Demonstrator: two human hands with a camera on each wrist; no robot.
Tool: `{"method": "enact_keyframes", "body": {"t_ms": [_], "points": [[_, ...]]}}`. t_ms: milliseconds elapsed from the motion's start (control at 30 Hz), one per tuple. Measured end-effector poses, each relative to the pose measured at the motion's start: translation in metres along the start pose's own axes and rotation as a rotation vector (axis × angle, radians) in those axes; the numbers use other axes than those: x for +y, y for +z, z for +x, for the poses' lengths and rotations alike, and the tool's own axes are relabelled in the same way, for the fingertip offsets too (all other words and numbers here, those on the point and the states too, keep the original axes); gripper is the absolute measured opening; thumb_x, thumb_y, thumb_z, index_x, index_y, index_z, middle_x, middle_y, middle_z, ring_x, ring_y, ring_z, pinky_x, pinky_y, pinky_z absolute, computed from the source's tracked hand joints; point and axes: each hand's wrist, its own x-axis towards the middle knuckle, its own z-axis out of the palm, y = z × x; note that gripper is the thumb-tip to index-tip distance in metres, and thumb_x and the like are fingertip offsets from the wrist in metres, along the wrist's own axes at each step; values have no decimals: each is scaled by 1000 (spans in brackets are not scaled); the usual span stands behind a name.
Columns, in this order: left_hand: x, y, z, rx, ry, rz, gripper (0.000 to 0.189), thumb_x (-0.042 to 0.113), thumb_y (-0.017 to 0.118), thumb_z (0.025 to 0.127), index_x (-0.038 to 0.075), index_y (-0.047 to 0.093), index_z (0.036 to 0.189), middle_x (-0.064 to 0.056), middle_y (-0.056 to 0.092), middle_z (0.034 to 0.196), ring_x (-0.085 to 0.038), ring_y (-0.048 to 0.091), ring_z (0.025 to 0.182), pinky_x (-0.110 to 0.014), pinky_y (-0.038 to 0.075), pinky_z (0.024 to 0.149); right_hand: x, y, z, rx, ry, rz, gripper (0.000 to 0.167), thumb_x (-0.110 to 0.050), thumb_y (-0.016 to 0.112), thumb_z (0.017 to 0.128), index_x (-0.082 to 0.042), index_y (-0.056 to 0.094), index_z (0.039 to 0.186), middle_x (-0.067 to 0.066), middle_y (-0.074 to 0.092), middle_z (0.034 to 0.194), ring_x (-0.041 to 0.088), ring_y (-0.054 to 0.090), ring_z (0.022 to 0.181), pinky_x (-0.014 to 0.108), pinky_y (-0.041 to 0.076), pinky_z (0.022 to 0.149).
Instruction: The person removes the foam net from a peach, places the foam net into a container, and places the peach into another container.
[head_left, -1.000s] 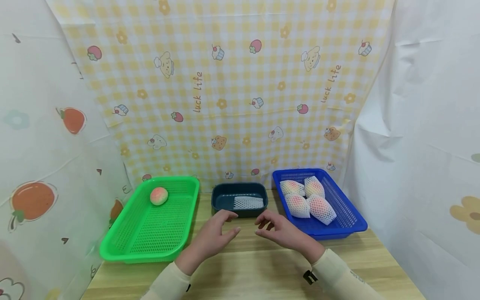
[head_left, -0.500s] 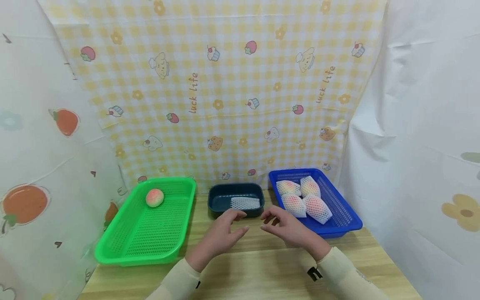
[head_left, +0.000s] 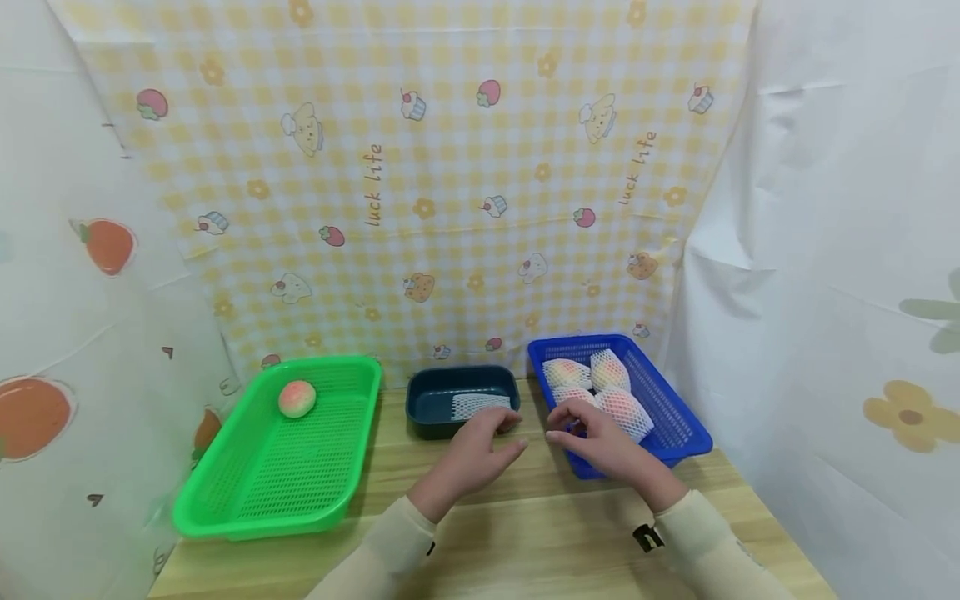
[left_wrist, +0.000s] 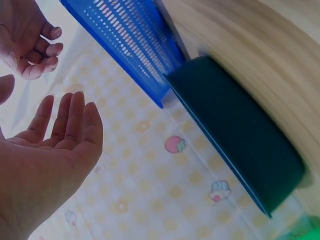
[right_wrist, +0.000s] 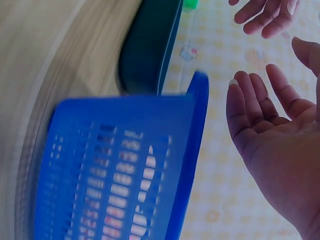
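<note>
My left hand (head_left: pixel 478 452) hovers in front of the dark teal box (head_left: pixel 426 430), fingers loosely bent and holding nothing. A flat white foam net sleeve (head_left: pixel 474 404) lies in that box. My right hand (head_left: pixel 604 442) hangs over the near left corner of the blue basket (head_left: pixel 678 429), also holding nothing. Several peaches in white foam nets (head_left: pixel 622 410) sit in the blue basket, one partly hidden behind the right hand. In the left wrist view the left hand's fingers (left_wrist: pixel 75 117) are relaxed and apart from everything. The right wrist view shows the right hand (right_wrist: pixel 280 135) likewise.
A green basket (head_left: pixel 352 467) stands at the left with one bare peach (head_left: pixel 297 399) near its back. All three containers rest on a wooden table (head_left: pixel 525 533). A checked cloth (head_left: pixel 450 167) hangs behind, with white cloths at both sides.
Both hands have moved right, the right one now over the blue basket's near corner. The head view has turned slightly right. Peaches and foam sleeve stay in their containers.
</note>
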Motion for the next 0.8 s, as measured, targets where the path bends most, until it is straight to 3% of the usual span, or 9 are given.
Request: {"method": "enact_keyframes", "body": {"t_ms": [133, 267, 533, 733, 800], "points": [[7, 9, 13, -7, 37, 25, 39, 34, 73, 108, 10, 70, 139, -6, 70, 132, -22, 67, 123, -44, 57, 107, 6, -12, -5, 28, 1, 8, 24, -30, 72, 110, -14, 70, 128, 1, 70, 123, 24, 70, 111, 36, 59, 94], [13, 18, 21, -32, 30, 24, 39, 39, 73, 108, 12, 70, 137, -2, 69, 131, -25, 68, 124, -44, 58, 105, 7, -23, -9, 82, -9, -10, 27, -25, 74, 109, -6, 71, 128, 6, 72, 122, 23, 71, 109, 33, 59, 90], [20, 31, 30, -43, 35, 24, 43, 42, 71, 109, 11, 70, 140, 1, 69, 133, -21, 67, 124, -42, 58, 106, 11, -37, -18, 154, -14, -60, 15, -15, 74, 108, -14, 71, 123, 12, 72, 121, 20, 71, 107, 34, 59, 91], [26, 36, 35, -49, 62, 42, 41, 42, 70, 110, 14, 70, 140, -3, 69, 134, -15, 67, 121, -38, 58, 105, 15, -42, -23, 152, -8, -39, 19, -14, 74, 108, -8, 70, 125, 18, 71, 122, 22, 72, 106, 33, 59, 91], [27, 39, 38, -53, 74, 46, 42, 41, 71, 110, 12, 70, 140, -5, 69, 134, -15, 67, 120, -38, 58, 104, 16, -43, -25, 157, -8, -43, 18, -15, 74, 108, -9, 70, 125, 13, 72, 121, 21, 71, 106, 34, 59, 91]]}}
